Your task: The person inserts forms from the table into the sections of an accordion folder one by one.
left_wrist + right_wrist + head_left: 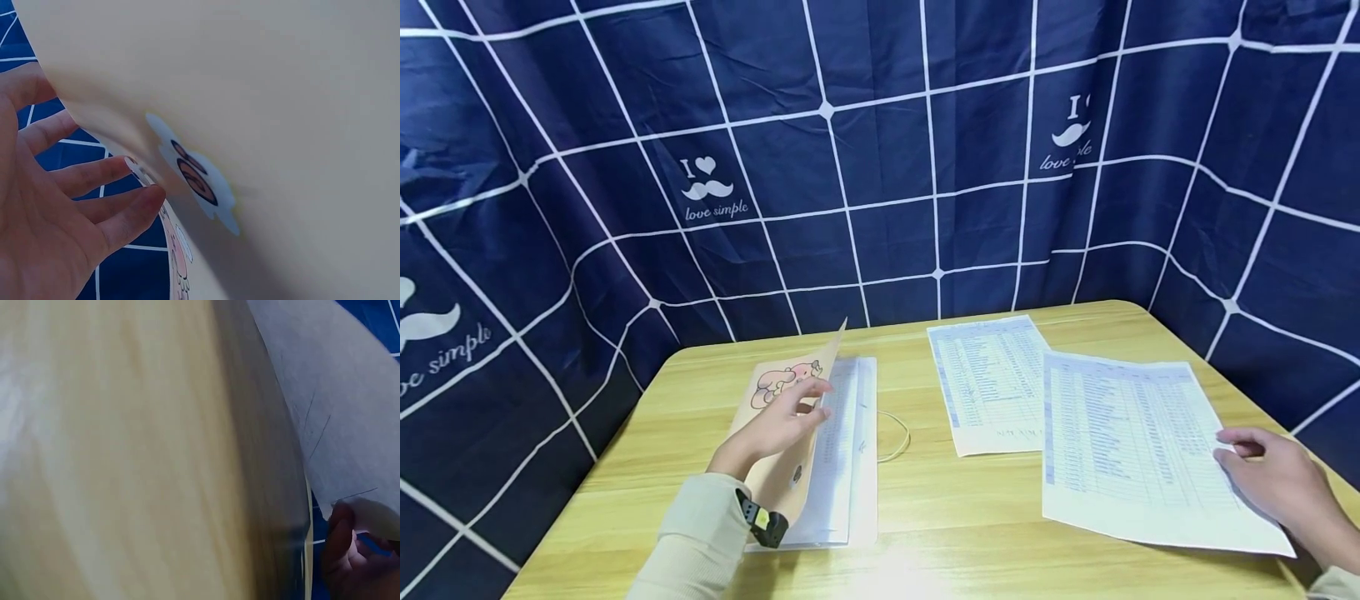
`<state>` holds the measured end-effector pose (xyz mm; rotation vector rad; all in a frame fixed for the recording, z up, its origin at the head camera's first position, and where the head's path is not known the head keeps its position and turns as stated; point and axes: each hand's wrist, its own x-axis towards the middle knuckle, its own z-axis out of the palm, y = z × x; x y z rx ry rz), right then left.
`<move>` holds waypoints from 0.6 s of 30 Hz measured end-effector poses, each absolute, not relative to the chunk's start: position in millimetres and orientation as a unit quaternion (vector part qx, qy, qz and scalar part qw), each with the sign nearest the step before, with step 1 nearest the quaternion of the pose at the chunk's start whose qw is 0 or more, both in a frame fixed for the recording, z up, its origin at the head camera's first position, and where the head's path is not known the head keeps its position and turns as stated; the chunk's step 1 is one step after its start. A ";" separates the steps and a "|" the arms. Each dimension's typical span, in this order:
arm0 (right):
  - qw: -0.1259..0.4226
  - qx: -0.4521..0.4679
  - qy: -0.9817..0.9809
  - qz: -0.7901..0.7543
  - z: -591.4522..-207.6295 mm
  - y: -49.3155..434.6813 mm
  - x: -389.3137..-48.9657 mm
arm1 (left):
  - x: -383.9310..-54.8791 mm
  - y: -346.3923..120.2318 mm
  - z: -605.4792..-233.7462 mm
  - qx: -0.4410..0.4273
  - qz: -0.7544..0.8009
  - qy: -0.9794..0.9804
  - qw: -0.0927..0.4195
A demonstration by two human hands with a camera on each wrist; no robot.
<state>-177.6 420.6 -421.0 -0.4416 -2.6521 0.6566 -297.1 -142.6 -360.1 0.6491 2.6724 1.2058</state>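
Pinching right edge of printed sheet (1120, 450) between thumb and fingers of right hand (1273, 477), near right edge of tabletop (977, 508). Touching raised, cartoon-printed cover (294, 112) of folder (865, 467) with left hand (781, 427), with fingers loosely spread at its free edge. Left of centre on tabletop, folder with papers (835, 471) inside; just beside its right edge, thin looped cord (909, 433). Toward far edge, second sheet (988, 383), partly hidden by printed sheet. Beyond far edge, blue curtain (883, 183) with white grid lines.
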 end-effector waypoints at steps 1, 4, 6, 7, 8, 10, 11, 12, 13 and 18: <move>0.190 -0.153 -0.941 0.235 -421.2 420.7 -177.4 | -297.2 -142.7 -359.5 0.216 0.401 0.887 0.069; 0.198 -0.149 -0.939 0.239 -422.7 420.8 -177.9 | -296.7 -142.9 -357.8 0.218 0.401 0.887 0.066; 0.203 -0.146 -0.938 0.241 -423.4 420.6 -178.2 | -296.9 -143.4 -357.2 0.220 0.401 0.887 0.065; 0.206 -0.145 -0.937 0.244 -423.8 419.9 -178.4 | -296.9 -143.6 -356.8 0.221 0.401 0.887 0.064; 0.208 -0.147 -0.935 0.246 -423.8 418.8 -178.6 | -296.8 -143.7 -356.4 0.222 0.399 0.887 0.063; 0.211 -0.152 -0.933 0.250 -423.2 416.6 -179.1 | -297.0 -144.1 -355.6 0.224 0.398 0.888 0.060; 0.214 -0.154 -0.931 0.253 -422.6 415.5 -179.5 | -296.9 -144.3 -355.1 0.225 0.397 0.888 0.059; 0.218 -0.157 -0.929 0.254 -422.3 414.4 -179.8 | -296.9 -144.5 -354.7 0.226 0.396 0.888 0.059; 0.220 -0.160 -0.927 0.257 -421.7 413.3 -180.0 | -296.7 -144.6 -354.3 0.225 0.396 0.888 0.059; 0.232 -0.175 -0.922 0.258 -418.9 408.7 -179.8 | -296.2 -146.5 -352.7 0.229 0.400 0.886 0.060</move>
